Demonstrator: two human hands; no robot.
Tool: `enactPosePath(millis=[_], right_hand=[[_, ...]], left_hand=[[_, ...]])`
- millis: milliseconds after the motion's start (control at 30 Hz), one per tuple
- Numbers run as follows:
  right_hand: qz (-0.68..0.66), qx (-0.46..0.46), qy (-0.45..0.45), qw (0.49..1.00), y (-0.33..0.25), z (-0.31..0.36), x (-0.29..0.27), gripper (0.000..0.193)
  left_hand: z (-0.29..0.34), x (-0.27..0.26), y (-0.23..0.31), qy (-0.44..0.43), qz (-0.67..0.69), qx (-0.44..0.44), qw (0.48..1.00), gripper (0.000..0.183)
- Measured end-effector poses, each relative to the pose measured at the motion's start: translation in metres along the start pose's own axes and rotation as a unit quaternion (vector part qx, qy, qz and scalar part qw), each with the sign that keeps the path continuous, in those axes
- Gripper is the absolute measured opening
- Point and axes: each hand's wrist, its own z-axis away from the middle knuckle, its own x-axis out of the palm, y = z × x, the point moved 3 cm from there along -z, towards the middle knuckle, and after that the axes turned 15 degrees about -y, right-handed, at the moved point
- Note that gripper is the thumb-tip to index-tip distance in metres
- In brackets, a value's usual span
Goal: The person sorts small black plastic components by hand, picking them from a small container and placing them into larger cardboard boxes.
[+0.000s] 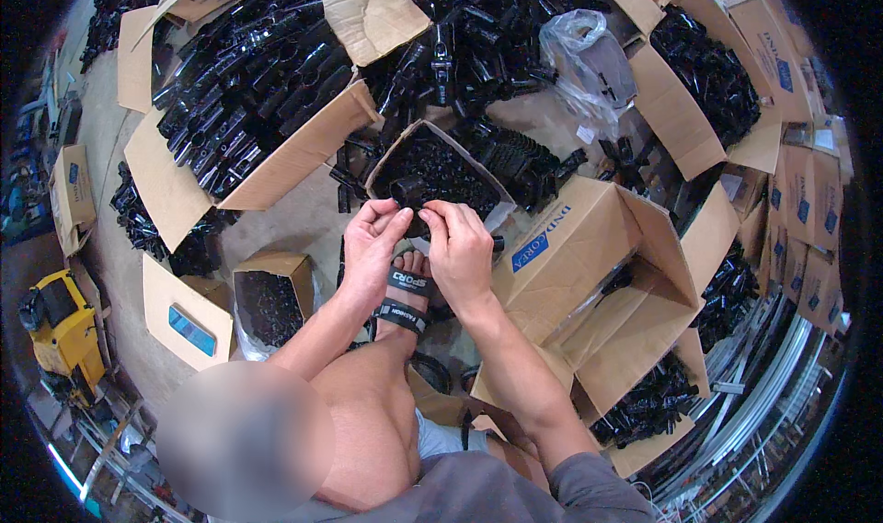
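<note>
My left hand (371, 247) and my right hand (460, 245) meet at the fingertips in the middle of the view. Both pinch a small black part (406, 193), mostly hidden by the thumbs and too dark to make out in full. Just beyond the fingers stands an open carton (489, 179) filled with small black pieces (446, 169). Black ribbed parts (524, 160) lie heaped against its right side.
A large carton (294, 141) of long black parts stands far left. To the right is an open, tipped carton (570, 256). A clear plastic bag (589, 63) lies at the far right of the heap. A phone (191, 330) rests on a cardboard flap. My sandalled foot (409, 284) is below my hands.
</note>
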Motion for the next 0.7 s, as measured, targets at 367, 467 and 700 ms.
enactPosePath(millis=[367,467,700], right_hand=[[-0.026,0.002,0.007,1.000,-0.0011,0.0014,-0.0019,0.011],[-0.024,-0.009,0.009,1.000,-0.0020,0.0020,-0.0025,0.013],[-0.026,0.014,0.013,0.999,-0.0017,0.0042,-0.0008,0.015]], left_hand=[[-0.0010,0.0031,0.0017,-0.005,-0.028,0.023,0.999,0.020],[-0.0008,0.0008,-0.0004,-0.012,-0.015,0.019,1.000,0.019],[-0.0012,0.0006,-0.0012,-0.004,-0.023,0.017,1.000,0.020]])
